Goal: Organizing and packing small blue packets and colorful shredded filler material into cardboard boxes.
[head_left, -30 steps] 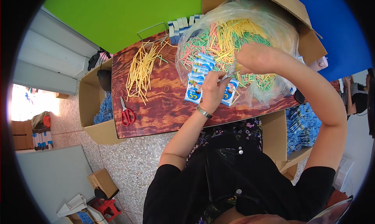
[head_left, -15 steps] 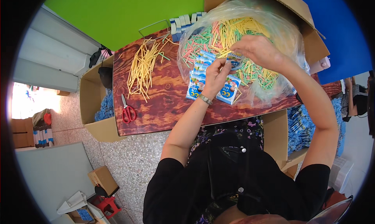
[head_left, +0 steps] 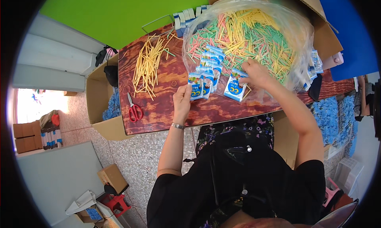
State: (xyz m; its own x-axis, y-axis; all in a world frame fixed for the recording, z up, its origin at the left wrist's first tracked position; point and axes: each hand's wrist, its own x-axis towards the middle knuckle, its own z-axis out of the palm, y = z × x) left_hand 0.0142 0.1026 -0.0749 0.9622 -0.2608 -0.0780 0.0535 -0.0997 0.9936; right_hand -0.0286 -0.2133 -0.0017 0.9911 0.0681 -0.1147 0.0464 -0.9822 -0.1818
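Note:
Small blue-and-white packets [head_left: 214, 61] lie in an overlapping row on the table, partly over the edge of a clear plastic bag [head_left: 186, 45]. My left hand [head_left: 181, 103] pinches the left edge of the nearest packet [head_left: 195, 89] in that row. Apart from the row, to its right, lies another packet [head_left: 235, 87]. The curled fingers and thumb of my right hand [head_left: 256, 75] grip its upper right side. Beyond my hands the bag is heaped with thin yellow, green and pink sticks [head_left: 254, 33].
Yellow sticks [head_left: 149, 65] are piled at the table's left, with red-handled scissors [head_left: 135, 109] nearer. Blue-and-white boxes [head_left: 184, 19] stand at the back. A cardboard box [head_left: 327, 39] rises behind the bag. Boxes with blue packets [head_left: 113, 105] flank the table [head_left: 162, 118].
My hands have moved apart: the left went left and nearer to the row's edge, the right came down from above the sticks onto the separate packet. The small packet between my fingers no longer shows there.

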